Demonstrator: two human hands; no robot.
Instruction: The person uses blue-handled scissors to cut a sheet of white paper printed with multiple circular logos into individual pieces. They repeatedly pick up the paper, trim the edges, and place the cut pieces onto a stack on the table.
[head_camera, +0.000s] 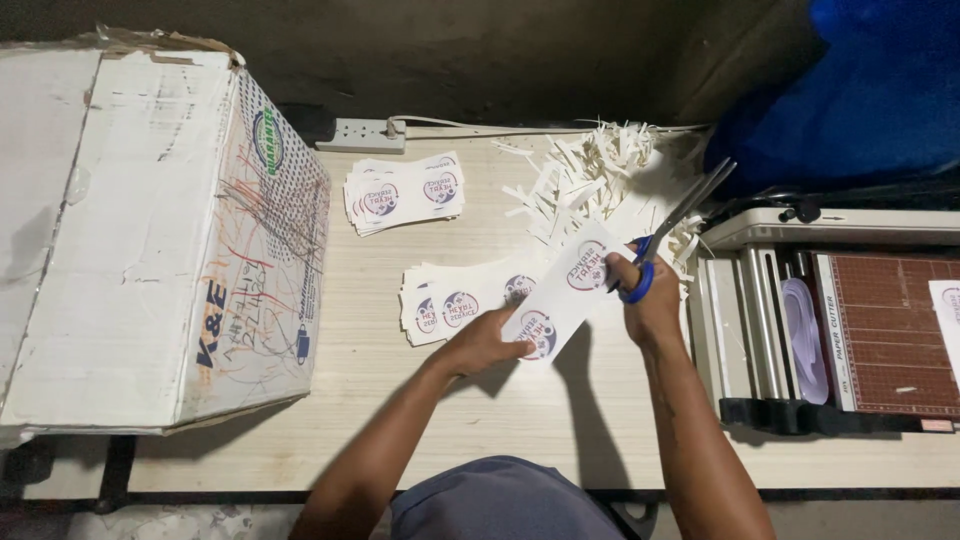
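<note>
My left hand (487, 341) pinches the near end of a white paper strip (563, 293) printed with two round blue-and-red emblems, held tilted above the table. My right hand (648, 297) grips blue-handled scissors (668, 236), its fingers through the loops, the blades pointing up and to the right past the strip's far end. Under the strip lies a fanned stack of printed strips (445, 303).
A second stack of printed labels (404, 193) lies farther back, by a power strip (361, 135). Paper offcuts (585, 176) pile at the back. A large worn cardboard box (150, 240) fills the left; a paper cutter (850, 320) stands at the right.
</note>
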